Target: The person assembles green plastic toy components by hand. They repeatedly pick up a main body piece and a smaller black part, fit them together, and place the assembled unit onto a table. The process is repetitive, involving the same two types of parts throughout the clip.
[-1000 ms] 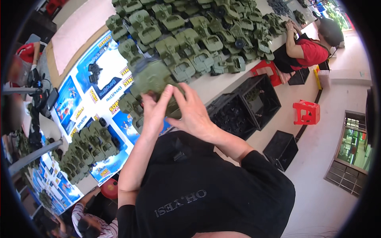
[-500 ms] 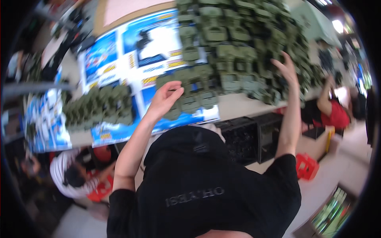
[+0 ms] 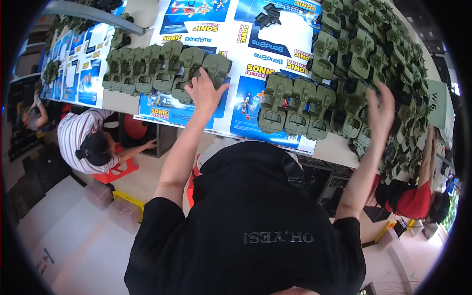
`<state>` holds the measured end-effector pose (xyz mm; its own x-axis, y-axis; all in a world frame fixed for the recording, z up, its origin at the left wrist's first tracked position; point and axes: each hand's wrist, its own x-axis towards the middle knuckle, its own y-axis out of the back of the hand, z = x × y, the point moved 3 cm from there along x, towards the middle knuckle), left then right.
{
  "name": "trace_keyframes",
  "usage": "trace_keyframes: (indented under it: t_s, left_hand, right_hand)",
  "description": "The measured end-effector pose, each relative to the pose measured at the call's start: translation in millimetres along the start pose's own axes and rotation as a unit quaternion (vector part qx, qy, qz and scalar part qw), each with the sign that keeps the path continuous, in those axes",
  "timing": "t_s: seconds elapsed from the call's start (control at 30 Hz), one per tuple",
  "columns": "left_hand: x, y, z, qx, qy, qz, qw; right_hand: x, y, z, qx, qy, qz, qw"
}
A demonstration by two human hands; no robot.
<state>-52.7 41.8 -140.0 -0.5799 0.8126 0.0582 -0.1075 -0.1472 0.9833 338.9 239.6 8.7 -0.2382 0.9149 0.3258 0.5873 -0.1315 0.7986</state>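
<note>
Olive-green plastic toy vehicles stand packed side by side in a row (image 3: 162, 69) on the left part of the table. At the right end of that row is my left hand (image 3: 204, 93), thumb and fingers spread, its fingertips on or just above the last vehicles. A shorter group of the same toy vehicles (image 3: 295, 108) stands in front of me, right of centre. My right hand (image 3: 381, 110) reaches over the large heap of toy vehicles (image 3: 393, 64) on the right, its fingers apart and slightly blurred. I see nothing held in either hand.
Blue and white printed sheets (image 3: 241, 73) cover the table, with a small black part (image 3: 269, 15) lying on them. A grey bar (image 3: 98, 17) crosses the upper left. One person in stripes (image 3: 86, 142) sits at left, another in red (image 3: 413, 201) at right. A pale green box (image 3: 441, 103) stands far right.
The view has turned, so the table's contents sit farther right. My left hand has moved from the middle group to the end of the left row. My right hand stays by the heap.
</note>
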Motion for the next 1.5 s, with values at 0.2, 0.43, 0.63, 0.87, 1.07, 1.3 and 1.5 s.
trace_keyframes:
  t_s: [0.2,0.43,0.63,0.87,1.07,1.3,1.5]
  left_hand:
    - [6,-7,19,-0.119,0.062,-0.125,0.983]
    - [8,-18,20,-0.197,0.150,-0.172,0.954]
    - [15,-36,3,-0.242,0.175,-0.268,0.916]
    - [-7,42,-3,-0.536,0.079,-0.302,0.785]
    - [-23,107,34,-0.531,-0.098,-0.424,0.727]
    - [-31,117,68,-0.446,-0.177,-0.486,0.731]
    - [-35,126,72,-0.404,-0.197,-0.434,0.781]
  right_hand:
    - [56,-192,-63,0.133,0.018,-0.232,0.963]
    - [127,-333,-99,-0.108,0.251,-0.079,0.959]
    - [115,-345,-113,-0.062,0.245,-0.132,0.958]
    - [27,-238,-117,0.410,-0.098,-0.287,0.860]
    - [-44,-131,-120,0.503,-0.197,-0.328,0.775]
    - [-74,-79,-127,0.571,-0.210,-0.276,0.744]
    - [-76,-55,-130,0.489,-0.116,-0.292,0.814]
